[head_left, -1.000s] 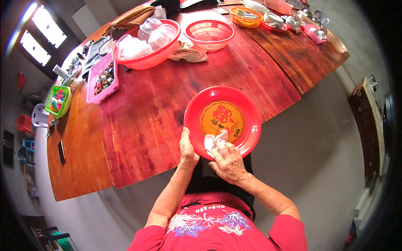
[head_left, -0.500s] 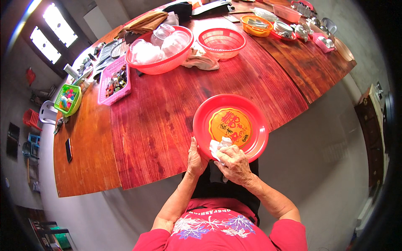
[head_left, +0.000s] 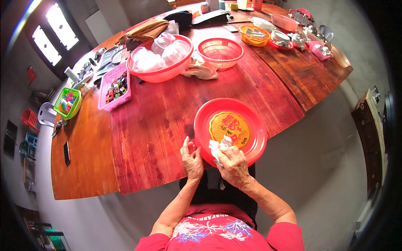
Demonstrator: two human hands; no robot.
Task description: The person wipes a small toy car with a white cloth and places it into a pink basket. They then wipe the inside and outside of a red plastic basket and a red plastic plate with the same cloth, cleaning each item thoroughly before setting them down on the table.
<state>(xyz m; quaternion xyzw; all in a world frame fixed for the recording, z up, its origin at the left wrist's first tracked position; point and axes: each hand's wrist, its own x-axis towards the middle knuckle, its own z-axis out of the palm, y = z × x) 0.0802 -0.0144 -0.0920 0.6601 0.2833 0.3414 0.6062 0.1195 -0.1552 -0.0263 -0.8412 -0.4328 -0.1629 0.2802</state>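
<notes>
I am sitting at the big brown wooden table (head_left: 159, 113), which is the biggest thing here, and there is just one of it. I count one big red bowl (head_left: 161, 69) full of see-through cups, one red strainer basket (head_left: 220, 51) beside it, one pink tray (head_left: 116, 87) with small dark bits in it, one small green basket (head_left: 67, 102) at the far left, one orange basket (head_left: 254, 35) farther back, and one crumpled rag (head_left: 201, 70) lying between the bowl and the strainer. Right in front of me, at the near edge of the table, is one red plate (head_left: 230, 130) with a yellow middle. My left hand (head_left: 192, 159) is curled on the plate's near left rim and keeps it from sliding. My right hand (head_left: 233, 165) is closed around one scrunched white cloth (head_left: 217, 146) and presses it on the near part of the plate. I think I am in the wiping step, rubbing the plate clean. I think the next move needs the cloth pushed round the rest of the rim and over the yellow middle, with my left hand holding tight or turning the plate a bit so no spot gets missed
</notes>
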